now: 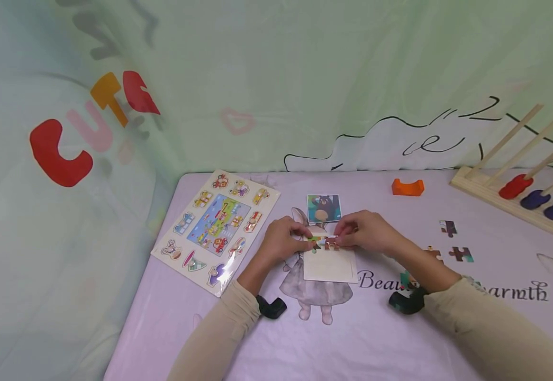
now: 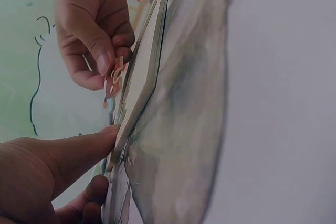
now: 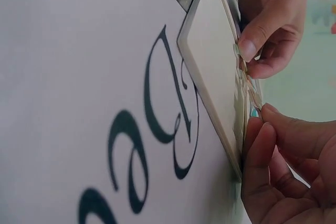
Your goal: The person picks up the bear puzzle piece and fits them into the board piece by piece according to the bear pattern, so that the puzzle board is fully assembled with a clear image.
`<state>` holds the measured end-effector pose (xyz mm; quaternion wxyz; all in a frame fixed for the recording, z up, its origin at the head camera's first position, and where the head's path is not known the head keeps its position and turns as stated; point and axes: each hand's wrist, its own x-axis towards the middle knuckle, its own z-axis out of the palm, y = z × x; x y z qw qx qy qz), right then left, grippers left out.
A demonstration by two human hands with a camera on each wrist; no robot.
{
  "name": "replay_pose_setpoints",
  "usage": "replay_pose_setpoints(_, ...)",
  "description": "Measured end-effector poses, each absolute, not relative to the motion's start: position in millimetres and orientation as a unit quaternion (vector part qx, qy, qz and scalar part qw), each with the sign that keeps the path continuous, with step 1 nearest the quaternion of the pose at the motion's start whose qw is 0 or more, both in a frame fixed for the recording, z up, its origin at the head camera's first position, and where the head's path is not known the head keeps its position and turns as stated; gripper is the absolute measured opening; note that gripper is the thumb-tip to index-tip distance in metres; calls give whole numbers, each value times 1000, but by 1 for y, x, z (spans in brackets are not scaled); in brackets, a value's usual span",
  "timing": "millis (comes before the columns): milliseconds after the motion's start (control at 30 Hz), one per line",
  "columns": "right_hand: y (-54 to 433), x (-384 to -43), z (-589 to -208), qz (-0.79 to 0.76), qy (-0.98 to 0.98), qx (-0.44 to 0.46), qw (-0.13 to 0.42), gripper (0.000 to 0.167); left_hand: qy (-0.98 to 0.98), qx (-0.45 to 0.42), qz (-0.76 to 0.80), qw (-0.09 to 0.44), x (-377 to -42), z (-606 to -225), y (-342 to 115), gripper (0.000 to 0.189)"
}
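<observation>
A pale puzzle board lies before me, with jigsaw pieces along its far edge. My left hand grips the board's far left corner, thumb at its side edge and fingers bent beyond it. Beside the thumb is a piece with green on it. Between thumb and fingers my right hand pinches a brown bear-face puzzle piece. In the left wrist view this puzzle piece stands tilted at the board's far edge. Just beyond the board lies a square bear picture card.
Several loose puzzle pieces lie to the right, some partly hidden by the right forearm. A vehicle peg puzzle lies at left. An orange block and a wooden bead rack stand at the back right, before the curtain.
</observation>
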<state>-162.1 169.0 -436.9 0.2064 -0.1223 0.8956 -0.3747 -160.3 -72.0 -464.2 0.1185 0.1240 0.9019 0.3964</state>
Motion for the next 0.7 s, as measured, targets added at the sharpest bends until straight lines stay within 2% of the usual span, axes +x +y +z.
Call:
replay_pose_setpoints(533, 157, -161, -438, -360, 908, -102, 188, 12, 901, 122, 399, 122, -160, -464, -72, 16)
replay_pose_setpoints(700, 153, -160, -439, -346, 918, -105, 164, 14, 900, 123, 401, 121, -160, -464, -72, 16)
